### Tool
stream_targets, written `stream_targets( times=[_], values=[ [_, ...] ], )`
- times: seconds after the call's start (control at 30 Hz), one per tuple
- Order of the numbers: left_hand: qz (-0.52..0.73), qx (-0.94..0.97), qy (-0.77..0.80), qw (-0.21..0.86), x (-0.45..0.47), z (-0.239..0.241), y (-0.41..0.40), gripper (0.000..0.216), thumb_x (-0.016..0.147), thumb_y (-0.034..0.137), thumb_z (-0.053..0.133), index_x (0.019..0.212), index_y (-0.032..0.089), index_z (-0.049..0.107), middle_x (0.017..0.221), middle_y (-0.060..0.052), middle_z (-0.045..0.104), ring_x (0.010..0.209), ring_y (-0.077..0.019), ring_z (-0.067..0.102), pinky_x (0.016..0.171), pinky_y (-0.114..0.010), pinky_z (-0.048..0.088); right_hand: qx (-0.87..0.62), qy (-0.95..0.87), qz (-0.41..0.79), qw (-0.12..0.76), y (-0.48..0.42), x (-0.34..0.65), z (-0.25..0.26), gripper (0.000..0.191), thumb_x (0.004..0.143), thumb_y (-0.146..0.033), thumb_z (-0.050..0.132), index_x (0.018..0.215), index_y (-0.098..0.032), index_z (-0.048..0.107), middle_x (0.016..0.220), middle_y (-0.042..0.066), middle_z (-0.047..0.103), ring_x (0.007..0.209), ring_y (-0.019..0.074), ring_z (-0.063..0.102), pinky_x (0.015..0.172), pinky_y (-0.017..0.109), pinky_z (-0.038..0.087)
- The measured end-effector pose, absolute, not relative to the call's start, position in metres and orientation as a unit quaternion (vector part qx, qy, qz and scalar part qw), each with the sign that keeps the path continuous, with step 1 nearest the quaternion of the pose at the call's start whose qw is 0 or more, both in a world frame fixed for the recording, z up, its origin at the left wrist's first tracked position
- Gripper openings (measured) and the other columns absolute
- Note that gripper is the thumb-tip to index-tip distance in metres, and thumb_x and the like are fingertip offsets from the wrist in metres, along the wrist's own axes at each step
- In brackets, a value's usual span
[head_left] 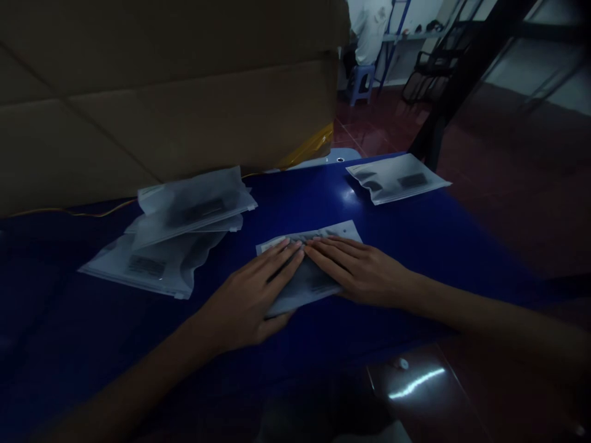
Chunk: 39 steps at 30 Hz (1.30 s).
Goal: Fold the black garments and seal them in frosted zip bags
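A frosted plastic zip bag (302, 289) lies flat on the blue tabletop in front of me, with something dark inside that I cannot make out. My left hand (256, 292) rests on its left part, fingers stretched out and thumb by the near edge. From the other side, my right hand (362, 271) lies flat on the bag with its fingers extended. The fingertips of both hands nearly meet at the bag's middle. Part of the bag is hidden under the hands.
Several similar zip bags (170, 246) lie overlapping to the left. Another zip bag (399, 178) sits at the far right of the blue table (295, 197). A large cardboard box (207, 117) stands behind. A person (369, 34) sits on a blue stool (360, 83) in the background.
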State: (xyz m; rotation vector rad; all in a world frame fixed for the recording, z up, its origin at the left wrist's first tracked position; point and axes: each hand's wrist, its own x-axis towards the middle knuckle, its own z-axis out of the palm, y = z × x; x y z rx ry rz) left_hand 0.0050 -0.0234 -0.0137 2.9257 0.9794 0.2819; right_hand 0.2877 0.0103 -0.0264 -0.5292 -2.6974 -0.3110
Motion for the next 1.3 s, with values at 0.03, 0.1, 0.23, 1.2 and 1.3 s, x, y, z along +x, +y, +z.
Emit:
stream_targets(
  times=[0.03, 0.1, 0.23, 1.2, 1.3],
  values=[
    [0.098, 0.944, 0.315, 0.015, 0.005, -0.014, -0.024, 0.085, 0.099, 0.033, 0.06, 0.168, 0.01, 0.016, 0.172, -0.018, 0.029, 0.16, -0.0324, 0.027, 0.126, -0.048, 0.039, -0.183, -0.952, -0.146, 0.195, 0.009, 0.288, -0.025, 0.051, 0.105, -0.02, 0.054, 0.15, 0.002, 0.046, 0.143, 0.024, 0.064, 0.135, 0.0301, 0.062, 0.115, 0.045, 0.053],
    [0.114, 0.943, 0.314, 0.003, 0.004, -0.016, -0.024, 0.08, 0.1, 0.026, 0.058, 0.167, 0.01, 0.019, 0.17, -0.018, 0.033, 0.159, -0.0311, 0.031, 0.125, -0.047, 0.04, -0.174, -0.94, -0.206, 0.211, 0.006, 0.287, -0.021, 0.043, 0.102, -0.009, 0.054, 0.144, -0.001, 0.054, 0.137, 0.019, 0.069, 0.128, 0.0278, 0.068, 0.111, 0.042, 0.056],
    [0.155, 0.934, 0.322, 0.004, 0.006, -0.018, -0.025, 0.074, 0.104, 0.027, 0.054, 0.167, 0.01, 0.02, 0.167, -0.018, 0.038, 0.157, -0.0296, 0.034, 0.124, -0.048, 0.042, -0.16, -0.92, -0.27, 0.234, -0.001, 0.282, -0.015, 0.031, 0.101, -0.009, 0.056, 0.131, -0.001, 0.065, 0.129, 0.017, 0.074, 0.118, 0.0278, 0.073, 0.103, 0.04, 0.061],
    [0.119, 0.762, 0.621, -0.139, -0.026, -0.011, -0.007, 0.073, 0.102, 0.051, 0.056, 0.166, 0.045, 0.021, 0.178, -0.007, 0.004, 0.155, -0.0615, 0.01, 0.11, -0.094, 0.017, -0.555, -0.758, -0.202, 0.277, 0.106, 0.408, -0.009, 0.046, 0.093, -0.008, 0.046, 0.131, -0.028, 0.065, 0.118, 0.007, 0.075, 0.122, 0.0297, 0.062, 0.104, 0.053, 0.053],
    [0.131, 0.784, 0.593, -0.125, -0.032, -0.016, -0.004, 0.069, 0.104, 0.051, 0.053, 0.166, 0.039, 0.027, 0.177, -0.012, 0.011, 0.151, -0.0644, 0.022, 0.104, -0.094, 0.027, -0.523, -0.768, -0.214, 0.303, 0.123, 0.422, -0.025, 0.035, 0.097, -0.016, 0.043, 0.121, -0.018, 0.068, 0.106, 0.014, 0.074, 0.106, 0.0332, 0.069, 0.096, 0.054, 0.055]
  ],
)
